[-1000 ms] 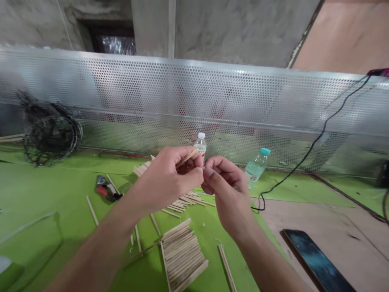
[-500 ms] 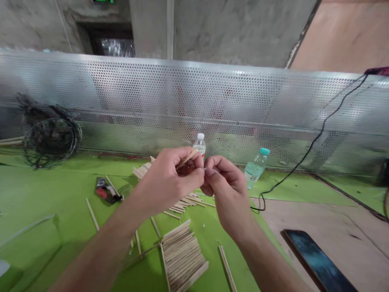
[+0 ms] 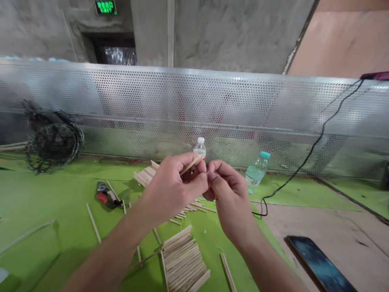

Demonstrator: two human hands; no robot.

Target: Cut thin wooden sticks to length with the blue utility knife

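Note:
My left hand is closed, with a thin wooden stick lodged between its fingers. Its thumb and fingertip meet my right hand, which is pinched shut. A tiny pale bit shows where the fingertips touch; it is too small to name. Below the hands lies a flat panel of wooden sticks set side by side, with edge strips along its sides. Behind my left hand is a pile of loose sticks, and more lie under both hands.
A cutting tool with red and grey handles lies left. Two bottles, one clear and one green-capped, stand behind the hands. A phone and black cable are right. Coiled wire sits by the perforated metal barrier.
The view has tilted up slightly, so everything sits a little lower. Both hands keep their pinch, fingertips together, with the stick still in my left hand.

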